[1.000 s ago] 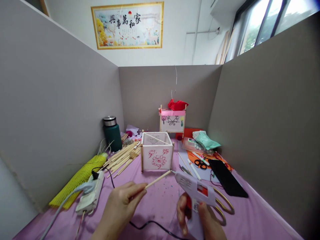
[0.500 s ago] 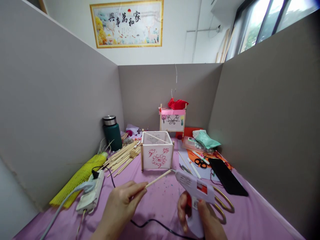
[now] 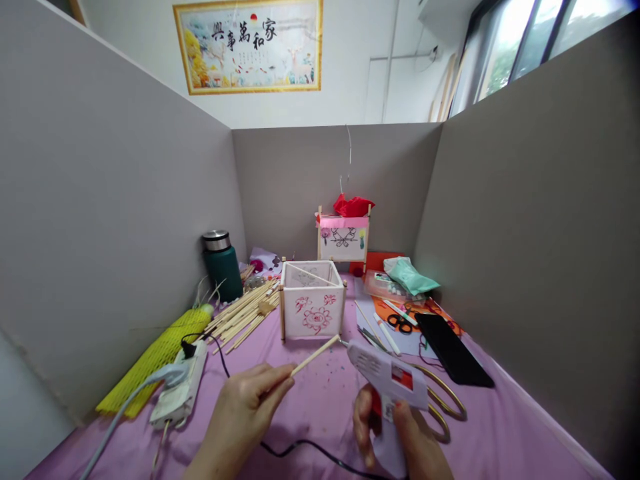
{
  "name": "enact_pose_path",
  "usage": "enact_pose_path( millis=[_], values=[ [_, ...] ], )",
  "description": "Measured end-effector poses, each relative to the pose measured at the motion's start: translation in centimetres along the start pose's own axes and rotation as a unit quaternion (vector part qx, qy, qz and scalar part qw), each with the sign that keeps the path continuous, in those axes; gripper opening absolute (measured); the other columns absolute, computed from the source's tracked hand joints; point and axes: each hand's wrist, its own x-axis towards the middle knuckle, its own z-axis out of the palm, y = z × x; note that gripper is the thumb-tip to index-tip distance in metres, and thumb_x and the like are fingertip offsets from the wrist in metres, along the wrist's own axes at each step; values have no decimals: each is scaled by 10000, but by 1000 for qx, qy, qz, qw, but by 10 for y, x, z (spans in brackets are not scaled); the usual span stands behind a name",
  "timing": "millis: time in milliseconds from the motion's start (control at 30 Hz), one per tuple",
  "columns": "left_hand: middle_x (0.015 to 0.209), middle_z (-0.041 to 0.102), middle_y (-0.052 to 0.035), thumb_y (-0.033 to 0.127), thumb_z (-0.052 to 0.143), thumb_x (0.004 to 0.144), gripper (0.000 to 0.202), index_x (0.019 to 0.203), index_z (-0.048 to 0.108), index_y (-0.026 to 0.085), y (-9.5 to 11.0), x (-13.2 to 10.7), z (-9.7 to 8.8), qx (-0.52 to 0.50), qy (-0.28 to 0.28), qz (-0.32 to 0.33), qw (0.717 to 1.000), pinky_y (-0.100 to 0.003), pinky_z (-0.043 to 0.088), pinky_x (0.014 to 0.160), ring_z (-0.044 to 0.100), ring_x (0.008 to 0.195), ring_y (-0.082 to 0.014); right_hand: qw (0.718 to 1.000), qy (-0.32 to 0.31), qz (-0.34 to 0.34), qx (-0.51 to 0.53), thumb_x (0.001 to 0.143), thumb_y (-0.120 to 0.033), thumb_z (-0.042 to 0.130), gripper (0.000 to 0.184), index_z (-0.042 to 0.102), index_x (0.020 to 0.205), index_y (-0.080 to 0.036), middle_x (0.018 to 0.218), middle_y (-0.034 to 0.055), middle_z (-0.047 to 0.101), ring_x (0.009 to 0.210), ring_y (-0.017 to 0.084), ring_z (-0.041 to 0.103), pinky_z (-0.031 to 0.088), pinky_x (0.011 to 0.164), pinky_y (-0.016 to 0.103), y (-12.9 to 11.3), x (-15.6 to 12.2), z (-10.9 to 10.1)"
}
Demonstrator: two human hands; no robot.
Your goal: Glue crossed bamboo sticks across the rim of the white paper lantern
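Note:
Between thumb and fingers, my left hand (image 3: 253, 403) pinches a thin wooden stick (image 3: 315, 355) that slants up to the right. My right hand (image 3: 400, 430) is wrapped round a lilac hot glue gun (image 3: 387, 377), its fingers at the red trigger. The gun's metal nozzle is at the stick's far end; whether they touch I cannot tell. Just beyond stands an open-topped white box lantern (image 3: 314, 313) with pink flower drawings and wooden corner posts. One thin stick (image 3: 313, 274) lies diagonally across its top.
Wooden sticks (image 3: 245, 313) lie left of the lantern, near a green bottle (image 3: 221, 265). A power strip (image 3: 180, 387) sits at the left, its black cord (image 3: 300, 441) crossing the front. Gold-handled scissors (image 3: 443, 403), a black phone (image 3: 453, 350) and markers (image 3: 387, 333) lie right. A decorated lantern (image 3: 343, 240) stands behind.
The stick's far end has risen slightly and drawn back a little from the glue gun's nozzle. Both hands keep their holds; the whole view has shifted slightly.

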Motion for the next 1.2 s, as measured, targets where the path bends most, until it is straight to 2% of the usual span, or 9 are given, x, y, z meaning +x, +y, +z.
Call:
enact_pose_path(
  millis=[233, 333, 633, 767, 967, 1067, 1200],
  values=[
    [713, 685, -11, 330, 509, 886, 251, 986, 723, 246, 2, 0, 0, 15, -8, 2, 1000, -189, 444, 579, 635, 639, -121, 1000, 9, -16, -5, 833, -663, 405, 529, 559, 801, -158, 642, 42, 574, 484, 124, 499, 389, 495, 257, 2, 2, 1],
    [709, 681, -16, 329, 505, 888, 256, 982, 725, 239, 1, -1, 1, 22, -1, 5, 1000, -192, 444, 579, 632, 634, -121, 1000, 23, -18, -8, 843, -647, 412, 513, 562, 812, -157, 652, 36, 572, 495, 120, 504, 391, 515, 260, 2, -1, 3],
    [750, 682, -14, 305, 509, 891, 240, 998, 712, 238, -6, -4, 4, 86, 33, 27, 995, -198, 442, 594, 643, 663, -122, 1000, 15, -24, -8, 866, -626, 407, 498, 562, 817, -155, 645, 18, 576, 504, 101, 509, 380, 511, 228, 3, 0, -2],
    [740, 675, 6, 305, 507, 895, 224, 993, 705, 264, -7, -5, 4, 128, 68, 53, 988, -206, 419, 569, 638, 633, -114, 999, -16, -28, -6, 863, -631, 409, 500, 567, 843, -157, 669, 29, 589, 508, 105, 525, 402, 505, 230, 8, 1, -6],
    [753, 671, 16, 317, 505, 900, 217, 1018, 683, 282, -8, -7, 4, 182, 102, 70, 976, -213, 408, 563, 631, 617, -110, 998, 40, -1, -40, 838, -644, 452, 503, 574, 825, -157, 657, 22, 583, 518, 107, 529, 426, 528, 240, 2, -1, 0],
    [745, 665, 29, 314, 509, 897, 208, 1028, 670, 302, -9, -8, 5, 226, 117, 75, 964, -226, 381, 533, 623, 593, -114, 998, 42, 3, -55, 825, -652, 463, 504, 572, 826, -160, 658, 30, 586, 517, 118, 533, 439, 517, 249, 1, -1, 0],
    [729, 657, 38, 293, 520, 890, 193, 1022, 660, 313, -10, -9, 4, 289, 136, 91, 943, -244, 336, 509, 603, 554, -117, 998, 40, -25, -47, 849, -617, 453, 469, 568, 816, -163, 641, 24, 584, 503, 108, 533, 432, 491, 227, 6, 2, -5]
  ],
)
